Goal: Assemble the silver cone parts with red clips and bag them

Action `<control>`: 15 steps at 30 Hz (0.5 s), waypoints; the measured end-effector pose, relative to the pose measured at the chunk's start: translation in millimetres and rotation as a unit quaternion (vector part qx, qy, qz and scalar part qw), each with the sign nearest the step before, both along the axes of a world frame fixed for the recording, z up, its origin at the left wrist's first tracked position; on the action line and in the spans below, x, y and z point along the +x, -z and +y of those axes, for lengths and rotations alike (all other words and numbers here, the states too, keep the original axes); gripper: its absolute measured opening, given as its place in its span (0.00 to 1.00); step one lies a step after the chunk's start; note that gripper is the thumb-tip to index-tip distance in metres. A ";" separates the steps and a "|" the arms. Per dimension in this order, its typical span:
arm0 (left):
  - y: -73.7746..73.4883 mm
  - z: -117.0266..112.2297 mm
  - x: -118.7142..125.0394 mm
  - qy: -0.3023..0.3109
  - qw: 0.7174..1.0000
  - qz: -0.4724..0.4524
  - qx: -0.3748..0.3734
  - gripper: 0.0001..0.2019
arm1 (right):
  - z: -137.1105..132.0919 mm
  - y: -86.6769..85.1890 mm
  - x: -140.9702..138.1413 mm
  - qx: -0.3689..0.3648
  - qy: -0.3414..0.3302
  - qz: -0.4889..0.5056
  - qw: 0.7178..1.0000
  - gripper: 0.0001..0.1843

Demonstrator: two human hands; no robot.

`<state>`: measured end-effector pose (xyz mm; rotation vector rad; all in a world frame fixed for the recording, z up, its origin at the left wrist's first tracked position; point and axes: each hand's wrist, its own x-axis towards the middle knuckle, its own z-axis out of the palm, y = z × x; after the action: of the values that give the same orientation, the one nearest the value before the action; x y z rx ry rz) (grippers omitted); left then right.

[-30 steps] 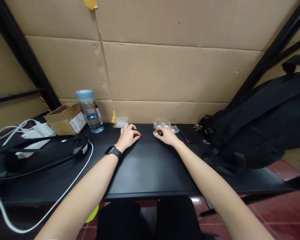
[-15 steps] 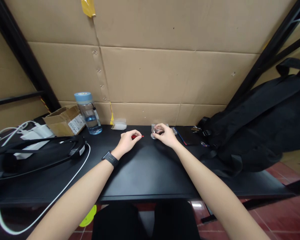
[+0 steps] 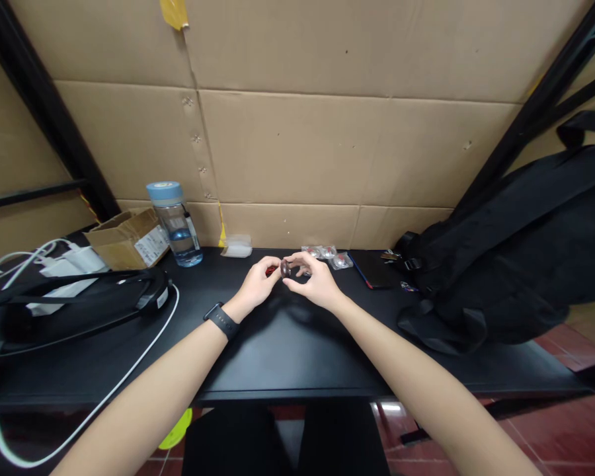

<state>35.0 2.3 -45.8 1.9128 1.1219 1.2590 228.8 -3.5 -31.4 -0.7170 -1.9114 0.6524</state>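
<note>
My left hand (image 3: 258,284), with a dark watch on the wrist, is closed around a thin red cord (image 3: 272,270), most of it hidden by the fingers. My right hand (image 3: 317,281) pinches a dark brown round bead (image 3: 285,268) between thumb and fingers. The bead is at the left hand's fingertips; whether the cord passes into it I cannot tell. Both hands are just above the black tabletop (image 3: 287,350). Behind the right hand lie several small clear plastic packets (image 3: 340,260) with round pieces inside.
A water bottle (image 3: 176,228), an open cardboard box (image 3: 129,235) and a black case (image 3: 79,304) with white cables stand left. A clear packet (image 3: 237,246) lies by the cardboard wall (image 3: 287,152). Rightward are a dark flat pad (image 3: 371,270) and a black backpack (image 3: 515,244).
My right hand has moved left from the plastic packets, bringing the brown bead up to my left hand. The left hand has shifted slightly, still on the red cord.
</note>
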 end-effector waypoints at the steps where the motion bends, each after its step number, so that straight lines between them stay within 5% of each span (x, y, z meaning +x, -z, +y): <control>1: 0.5 -0.3 0.9 -0.007 1.000 -0.001 0.012 0.11 | -1.0 0.1 -1.1 0.005 0.005 0.002 1.000 0.23; 8: -2.4 -6.2 5.6 -0.007 0.999 -0.013 0.043 0.08 | -4.4 -3.0 -2.3 0.029 0.019 0.011 0.999 0.21; 15: -10.7 -12.0 4.3 -0.040 0.994 0.055 0.091 0.06 | -0.8 2.5 -5.5 -0.035 0.005 0.058 0.998 0.21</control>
<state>39.2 -9.7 -35.2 2.1125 1.1869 1.3527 223.3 -4.3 -33.9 -0.7174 -1.7845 0.7423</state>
